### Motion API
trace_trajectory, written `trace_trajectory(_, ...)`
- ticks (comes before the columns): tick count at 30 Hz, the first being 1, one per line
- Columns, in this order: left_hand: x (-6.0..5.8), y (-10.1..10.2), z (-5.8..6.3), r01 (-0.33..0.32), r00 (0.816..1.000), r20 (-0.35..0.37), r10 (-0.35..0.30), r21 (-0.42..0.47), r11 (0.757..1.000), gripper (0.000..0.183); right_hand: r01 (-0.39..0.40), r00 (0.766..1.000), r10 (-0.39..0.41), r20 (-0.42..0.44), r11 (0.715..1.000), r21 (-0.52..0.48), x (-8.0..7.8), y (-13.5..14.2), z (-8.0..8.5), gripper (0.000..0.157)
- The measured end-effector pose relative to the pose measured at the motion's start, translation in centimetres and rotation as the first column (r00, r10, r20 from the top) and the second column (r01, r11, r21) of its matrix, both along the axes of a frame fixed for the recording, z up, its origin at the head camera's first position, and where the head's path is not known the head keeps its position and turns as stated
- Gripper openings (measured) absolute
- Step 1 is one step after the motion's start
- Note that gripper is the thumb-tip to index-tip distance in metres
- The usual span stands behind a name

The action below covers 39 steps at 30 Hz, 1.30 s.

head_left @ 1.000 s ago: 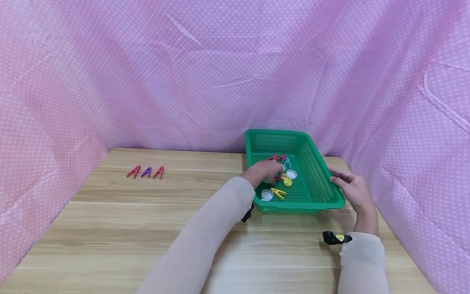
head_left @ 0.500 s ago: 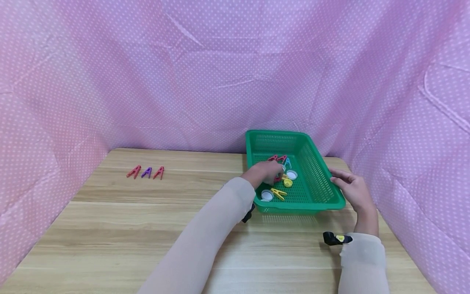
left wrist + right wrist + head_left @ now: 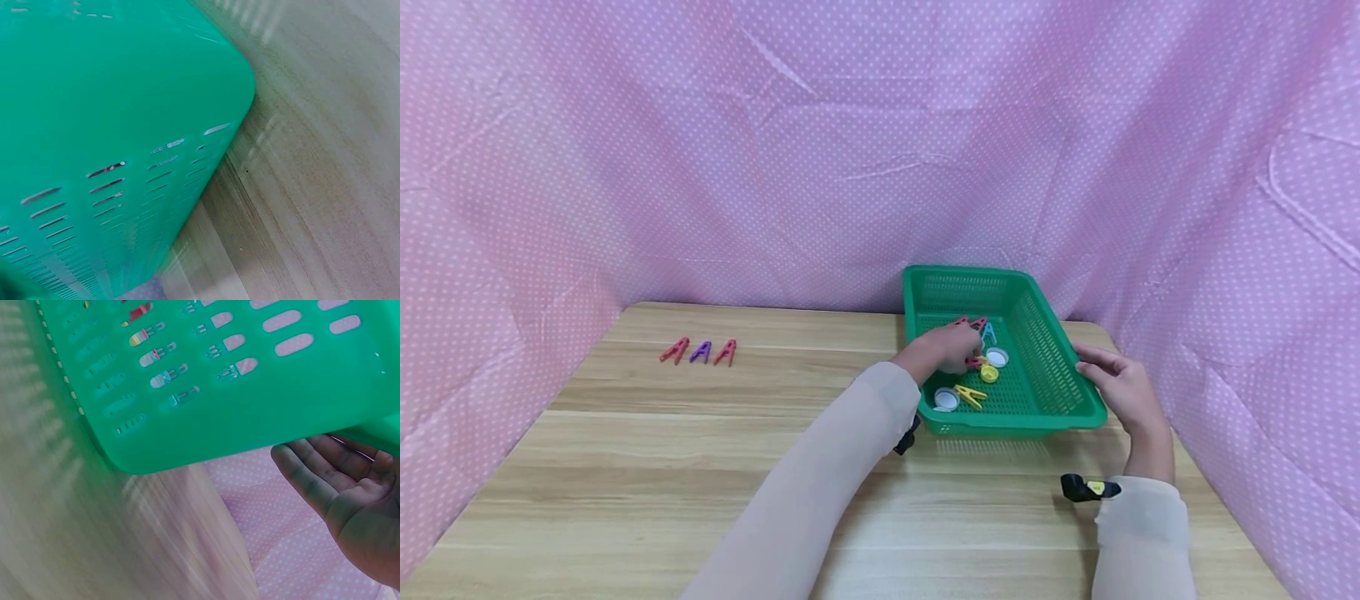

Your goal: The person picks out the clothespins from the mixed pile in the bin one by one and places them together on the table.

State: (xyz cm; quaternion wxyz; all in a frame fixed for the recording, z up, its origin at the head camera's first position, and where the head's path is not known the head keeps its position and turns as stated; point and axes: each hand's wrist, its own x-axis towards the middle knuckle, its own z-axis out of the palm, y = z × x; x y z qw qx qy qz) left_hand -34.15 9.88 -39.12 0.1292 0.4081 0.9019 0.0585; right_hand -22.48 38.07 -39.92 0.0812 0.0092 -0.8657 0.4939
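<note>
Left hand (image 3: 951, 346) reaches down inside the green basket (image 3: 1045, 354), fingers beside a red clothespin (image 3: 974, 363); whether it grips anything cannot be told. Right hand (image 3: 1120, 387) holds the basket's right rim, thumb against it, other fingers underneath. Near the left hand lie a yellow cap (image 3: 989, 374), a white cap (image 3: 997, 357) and a yellow clothespin (image 3: 971, 396). Well apart, across the table (image 3: 760, 467), sits a purple clothespin (image 3: 701, 352).

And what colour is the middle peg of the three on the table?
The middle peg is purple; the head view shows it best.
</note>
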Motion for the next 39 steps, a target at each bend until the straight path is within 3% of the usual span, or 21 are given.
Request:
trace_trajectory(10, -0.2, -0.1, 0.1, -0.003, 1.0, -0.002, 0.003, 0.08, 0.997, 0.008, 0.015, 1.0, -0.016, 0.027, 0.999, 0.035, -0.1, 0.1, 0.0, 0.05)
trace_trajectory(15, -0.2, -0.2, 0.6, 0.031, 0.999, -0.009, -0.031, 0.099, 0.995, 0.006, 0.015, 0.999, -0.016, 0.038, 0.999, 0.041, -0.2, 0.1, -0.1, 0.05)
trace_trajectory(23, 0.1, -0.5, 2.1, 0.091, 0.989, -0.123, -0.08, 0.081, 0.993, 0.011, 0.02, 0.999, -0.021, 0.04, 0.999, 0.045, 0.3, -0.2, 0.2, 0.052)
trace_trajectory(39, 1.5, -2.4, 5.0, 0.143, 0.969, -0.214, -0.119, 0.1, 0.985, 0.018, 0.013, 0.999, -0.014, 0.038, 1.0, 0.014, 0.4, -0.3, 0.4, 0.052)
